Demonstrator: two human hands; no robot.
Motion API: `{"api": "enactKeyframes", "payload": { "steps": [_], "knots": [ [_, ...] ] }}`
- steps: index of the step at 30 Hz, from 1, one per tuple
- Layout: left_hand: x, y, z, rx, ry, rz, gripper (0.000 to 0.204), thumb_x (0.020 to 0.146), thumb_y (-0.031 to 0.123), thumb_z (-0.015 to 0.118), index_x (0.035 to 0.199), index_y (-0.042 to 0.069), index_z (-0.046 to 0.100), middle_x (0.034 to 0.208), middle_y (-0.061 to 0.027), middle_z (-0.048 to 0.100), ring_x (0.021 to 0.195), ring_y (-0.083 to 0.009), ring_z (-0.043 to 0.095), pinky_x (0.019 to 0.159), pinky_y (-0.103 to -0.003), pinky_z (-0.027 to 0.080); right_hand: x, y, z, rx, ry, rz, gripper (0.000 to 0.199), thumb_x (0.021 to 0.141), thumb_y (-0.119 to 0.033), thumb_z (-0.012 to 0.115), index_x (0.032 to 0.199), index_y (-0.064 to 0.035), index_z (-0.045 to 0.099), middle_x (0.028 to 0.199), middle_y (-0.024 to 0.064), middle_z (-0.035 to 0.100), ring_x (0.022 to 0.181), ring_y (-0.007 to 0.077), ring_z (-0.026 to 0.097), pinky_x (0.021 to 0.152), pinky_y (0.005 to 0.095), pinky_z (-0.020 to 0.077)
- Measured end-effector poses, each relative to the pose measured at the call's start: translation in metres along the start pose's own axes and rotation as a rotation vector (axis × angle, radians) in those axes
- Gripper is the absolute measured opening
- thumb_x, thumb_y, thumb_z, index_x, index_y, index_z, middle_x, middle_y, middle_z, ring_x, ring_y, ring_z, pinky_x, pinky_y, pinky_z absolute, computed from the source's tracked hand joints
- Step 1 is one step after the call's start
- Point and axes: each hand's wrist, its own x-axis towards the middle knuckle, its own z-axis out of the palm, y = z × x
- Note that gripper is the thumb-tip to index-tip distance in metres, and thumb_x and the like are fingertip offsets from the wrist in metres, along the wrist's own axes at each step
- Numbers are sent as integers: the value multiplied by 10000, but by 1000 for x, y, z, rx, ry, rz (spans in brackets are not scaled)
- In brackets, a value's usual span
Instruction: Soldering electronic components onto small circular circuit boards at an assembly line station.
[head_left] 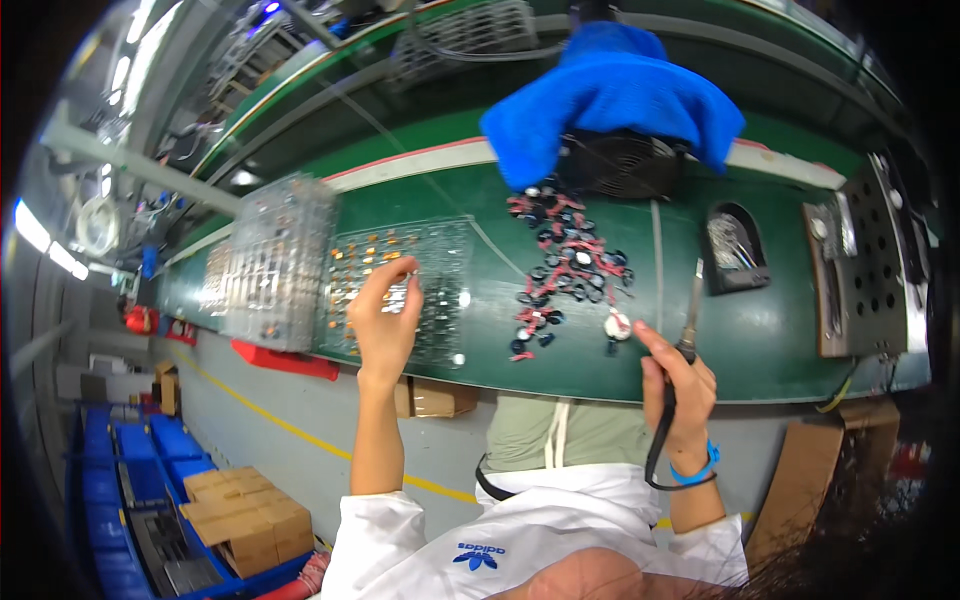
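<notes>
- Left hand (385,320) raised over a clear plastic compartment tray (440,250) on the green bench top (760,340). Fingers curled, thumb and forefinger pinched on a small pale part (398,292); too small to make out what kind.
- The tray lies flat, directly under and just beyond the left hand. Small orange components (375,250) sit in the cells past the fingertips.
- Left of that hand: a tall stack of clear plastic trays (280,262), standing just beside the flat tray.
- Right hand (675,385) closed in a fist-like grip around the black handle of a soldering iron (690,310). The metal shaft points up and away from the hand over the bench; its black cord loops down past the wrist.
- Blue band (697,470) on the right wrist.
- A small round white and red piece (618,324) lies on the bench just left of the right thumb, near the iron's handle.
- Between the two hands and further out: a loose heap of small black parts with red leads (565,270), spread over the green surface.
- Beyond the heap: a black fan (625,165) with a blue cloth (610,90) draped over it.
- Beyond the right hand: a black holder with a metal coil (735,245); right of it a brown perforated board (860,265).
- White sleeves on both arms; forearms bare.
</notes>
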Motion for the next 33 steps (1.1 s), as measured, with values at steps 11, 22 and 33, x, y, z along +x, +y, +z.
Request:
{"api": "enactKeyframes", "payload": {
  "steps": [11, 22, 33],
  "knots": [
    [-12, 107, 83, -782, -540, -49, 244, 903, -98, 720, 1144, -61, 714, 1107, -151, 737, 996, -195, 715, 892, -298, 579, -23, 5, -28, 42, -58, -67, 540, 1061, -345, 617, 1467, -19, 474, 882, 147, 765, 515, 150, 548, 516, 283, 479],
    [-10, 114, 104, -727, -531, -32, 294, 919, -42, 704, 1213, -44, 696, 1054, -133, 777, 986, -210, 765, 890, -327, 595, -38, 8, -27, -44, 65, -7, 280, 837, -167, 823, 1016, 17, 711, 706, 70, 672, 551, 231, 613, 514, 329, 457],
    [-9, 118, 105, -764, -598, -90, 324, 942, -88, 695, 1263, -101, 659, 1115, -175, 744, 1040, -218, 739, 942, -336, 606, -28, 5, -25, -116, 6, -29, 300, 928, -248, 789, 968, 33, 691, 671, 101, 665, 523, 238, 619, 499, 329, 460]
  ]
}}
